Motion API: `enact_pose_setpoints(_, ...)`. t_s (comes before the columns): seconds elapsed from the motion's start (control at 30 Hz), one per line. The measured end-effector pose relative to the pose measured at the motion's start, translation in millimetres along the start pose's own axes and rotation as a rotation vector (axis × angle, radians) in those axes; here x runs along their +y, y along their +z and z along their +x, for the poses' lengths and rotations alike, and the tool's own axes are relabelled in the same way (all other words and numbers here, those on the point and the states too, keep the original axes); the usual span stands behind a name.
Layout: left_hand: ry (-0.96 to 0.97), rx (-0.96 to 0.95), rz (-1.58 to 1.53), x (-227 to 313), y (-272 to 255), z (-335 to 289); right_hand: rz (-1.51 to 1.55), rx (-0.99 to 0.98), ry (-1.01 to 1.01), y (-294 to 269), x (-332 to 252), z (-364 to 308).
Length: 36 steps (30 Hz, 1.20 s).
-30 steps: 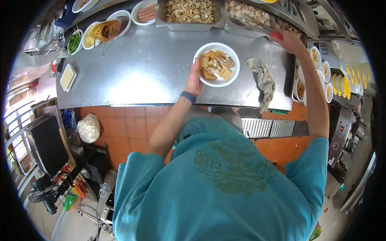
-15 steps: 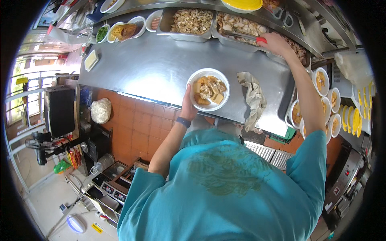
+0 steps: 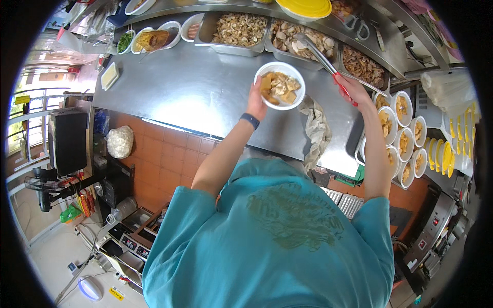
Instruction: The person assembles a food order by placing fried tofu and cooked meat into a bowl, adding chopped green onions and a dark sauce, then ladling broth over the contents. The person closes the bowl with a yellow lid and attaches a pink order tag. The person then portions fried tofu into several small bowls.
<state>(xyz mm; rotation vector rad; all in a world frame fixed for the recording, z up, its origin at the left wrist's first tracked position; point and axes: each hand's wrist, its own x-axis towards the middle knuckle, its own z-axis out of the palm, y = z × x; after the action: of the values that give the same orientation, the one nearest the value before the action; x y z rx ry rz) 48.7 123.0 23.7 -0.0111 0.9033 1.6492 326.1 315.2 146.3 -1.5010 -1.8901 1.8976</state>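
Note:
My left hand [image 3: 256, 101] is closed on the left rim of a white bowl [image 3: 301, 97]. The bowl holds yellowish chunks and pale sliced pieces [image 3: 280, 82], and is raised over the steel counter. Red-handled metal tongs [image 3: 322, 57] are in my right hand [image 3: 355, 91], with its fingers wrapped round the handles. Their tips lie over the middle steel tray [image 3: 292, 59] of pale sliced food, and I cannot tell whether they grip a piece. Left of it stands a steel tray [image 3: 231, 49] of small chopped pieces; a tray of browner pieces [image 3: 362, 66] is on the right.
A crumpled cloth [image 3: 316, 131] lies on the steel counter [image 3: 179, 82]. Several filled white bowls [image 3: 405, 143] crowd the right end beside yellow lids [image 3: 440, 154]. Small tubs [image 3: 169, 38] line the back left. Scissors [image 3: 362, 32] and a yellow-lidded tub [image 3: 305, 7] sit on the back shelf.
My right hand with the tongs has drawn back toward me, and the tongs now slant up to the middle tray. My left hand has moved the bowl right and farther away, toward the trays.

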Motion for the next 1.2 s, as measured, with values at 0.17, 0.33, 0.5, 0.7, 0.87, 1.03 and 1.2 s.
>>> enact_pose_setpoints(0.17,-0.094,-0.086,-0.037,-11.2,27.7,29.6,-0.091,0.138,-0.004,14.6,-13.1,-82.7)
enact_pose_setpoints(0.33,-0.153,-0.046,0.026,-16.9,36.6,19.8,-0.768,0.435,-0.355,53.7,-32.1,-133.6)
enact_pose_setpoints(0.5,-0.168,-0.062,0.172,-16.4,35.2,12.0,-1.235,0.357,-0.244,72.1,-50.9,-119.3)
enact_pose_setpoints(0.7,-0.249,-0.150,0.058,-13.1,18.9,5.9,-1.164,0.392,-0.265,69.0,-75.0,-149.8)
enact_pose_setpoints(0.87,-0.279,-0.180,-0.026,-6.9,13.5,6.3,-1.017,0.364,-0.164,73.0,-93.7,-171.1)
enact_pose_setpoints(1.03,-0.310,-0.151,-0.078,-4.4,15.6,7.5,-0.973,0.397,-0.137,75.5,-83.8,-160.9)
enact_pose_setpoints(1.2,-0.308,-0.162,-0.082,-2.4,15.4,12.5,-0.896,0.416,-0.133,67.9,-77.4,-140.5)
